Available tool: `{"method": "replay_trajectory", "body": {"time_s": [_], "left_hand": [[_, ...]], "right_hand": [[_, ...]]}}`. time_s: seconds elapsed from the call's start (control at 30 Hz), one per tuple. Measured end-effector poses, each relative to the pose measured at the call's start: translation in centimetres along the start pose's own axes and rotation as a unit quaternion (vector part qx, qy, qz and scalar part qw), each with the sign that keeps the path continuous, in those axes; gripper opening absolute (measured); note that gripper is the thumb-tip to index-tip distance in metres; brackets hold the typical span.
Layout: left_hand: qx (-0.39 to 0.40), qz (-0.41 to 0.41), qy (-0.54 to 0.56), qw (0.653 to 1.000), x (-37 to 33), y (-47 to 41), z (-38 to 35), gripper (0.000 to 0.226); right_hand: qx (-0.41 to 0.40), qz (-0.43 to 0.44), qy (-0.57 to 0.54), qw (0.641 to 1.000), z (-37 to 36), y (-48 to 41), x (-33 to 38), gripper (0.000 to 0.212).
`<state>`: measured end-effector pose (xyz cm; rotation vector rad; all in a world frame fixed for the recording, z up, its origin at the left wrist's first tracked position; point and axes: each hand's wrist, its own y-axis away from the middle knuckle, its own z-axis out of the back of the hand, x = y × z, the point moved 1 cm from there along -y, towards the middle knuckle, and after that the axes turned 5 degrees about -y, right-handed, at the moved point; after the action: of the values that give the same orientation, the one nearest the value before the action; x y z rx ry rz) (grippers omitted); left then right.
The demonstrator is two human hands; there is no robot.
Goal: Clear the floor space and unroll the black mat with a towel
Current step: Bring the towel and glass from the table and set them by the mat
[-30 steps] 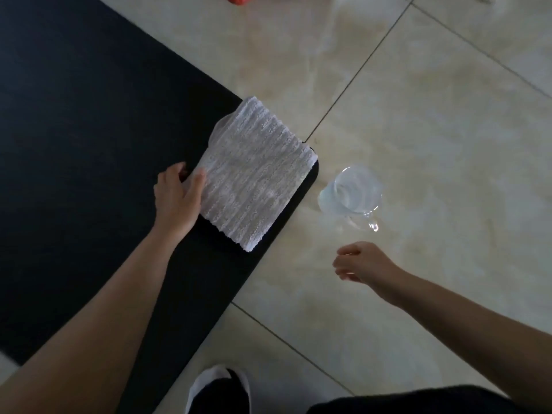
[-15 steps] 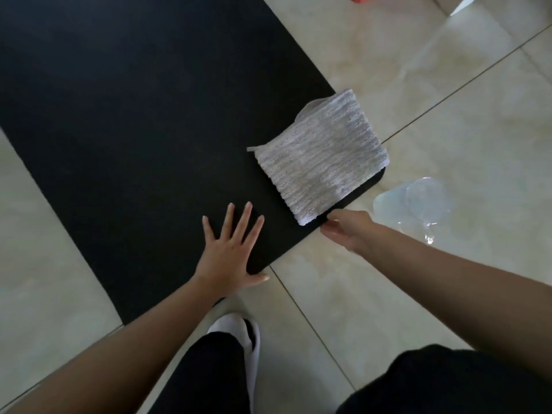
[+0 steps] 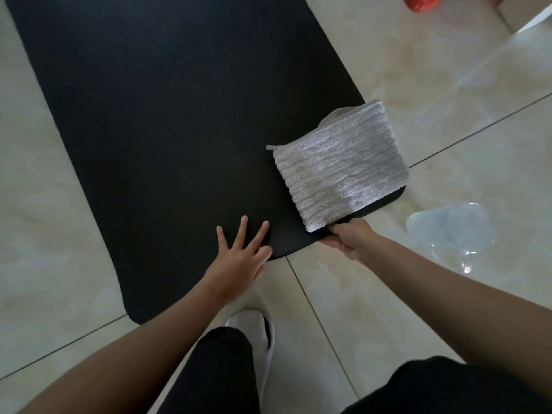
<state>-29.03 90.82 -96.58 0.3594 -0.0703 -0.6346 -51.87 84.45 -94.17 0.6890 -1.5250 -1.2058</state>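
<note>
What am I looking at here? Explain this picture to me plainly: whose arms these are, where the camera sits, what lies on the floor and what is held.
There is no machine here. A person wears one camera on the head, looking forward and down, so the two bare arms reaching in from below are the wearer's own.

On the pale tiled floor lies a black mat, spread flat. A folded white ribbed towel rests on its near right corner. The left hand lies flat, fingers spread, on the mat's near edge. The right hand has its grip on that edge, just below the towel.

Right of the mat, on the tiles, stands a clear glass jug. Something red shows at the top edge; too little is visible to name it. A white slipper shows below.
</note>
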Motion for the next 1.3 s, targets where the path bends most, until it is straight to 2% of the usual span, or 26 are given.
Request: {"method": "replay_trajectory", "body": {"time_s": [0.13, 0.37, 0.53, 0.67, 0.73, 0.8, 0.9, 1.0, 1.1, 1.17, 1.23, 1.3], "left_hand": [[-0.028, 0.004, 0.008, 1.0, -0.1, 1.4, -0.7, 0.023], [-0.021, 0.029, 0.018, 0.999, -1.6, 2.0, -1.1, 0.02], [-0.018, 0.044, 0.021, 0.999, -1.9, 1.4, -0.4, 0.043], [-0.065, 0.034, 0.06, 0.996, -2.2, 0.8, 0.7, 0.035], [-0.107, -0.003, 0.085, 0.991, -2.7, -0.3, 1.5, 0.028], [-0.157, -0.051, 0.099, 0.981, -3.5, -1.6, 2.4, 0.019], [-0.205, -0.098, 0.098, 0.969, -4.9, -3.7, 3.9, 0.015], [-0.224, -0.088, 0.13, 0.962, -6.6, -5.8, 5.7, 0.013], [-0.219, -0.076, 0.185, 0.955, -8.1, -8.2, 7.7, 0.012], [-0.217, -0.077, 0.209, 0.951, -9.0, -9.9, 8.6, 0.014], [-0.204, -0.072, 0.21, 0.953, -9.5, -11.6, 8.9, 0.022], [-0.165, -0.053, 0.171, 0.97, -9.9, -13.1, 8.5, 0.043]], "right_hand": [[0.014, 0.002, 0.013, 1.0, -0.3, 0.1, -0.9, 0.035], [0.031, 0.015, 0.014, 0.999, 0.7, 0.1, -2.1, 0.035], [0.025, 0.03, 0.056, 0.998, 1.5, -0.5, -2.3, 0.024], [0.03, 0.004, 0.097, 0.995, 3.0, -0.3, -2.1, 0.023], [0.021, 0.008, 0.097, 0.995, 4.5, 0.3, -1.9, 0.018], [0.006, 0.066, 0.147, 0.987, 6.0, 1.5, -1.7, 0.016], [-0.027, 0.252, 0.242, 0.936, 7.6, 4.1, -0.8, 0.013], [-0.036, 0.379, 0.237, 0.894, 9.1, 7.2, 1.1, 0.018], [-0.088, 0.439, 0.212, 0.869, 11.6, 9.8, 2.5, 0.021], [-0.167, 0.459, 0.179, 0.854, 14.1, 11.2, 2.7, 0.021], [-0.273, 0.453, 0.128, 0.839, 16.8, 11.8, 2.1, 0.022], [-0.332, 0.402, 0.092, 0.848, 19.4, 11.2, 0.7, 0.021]]}}
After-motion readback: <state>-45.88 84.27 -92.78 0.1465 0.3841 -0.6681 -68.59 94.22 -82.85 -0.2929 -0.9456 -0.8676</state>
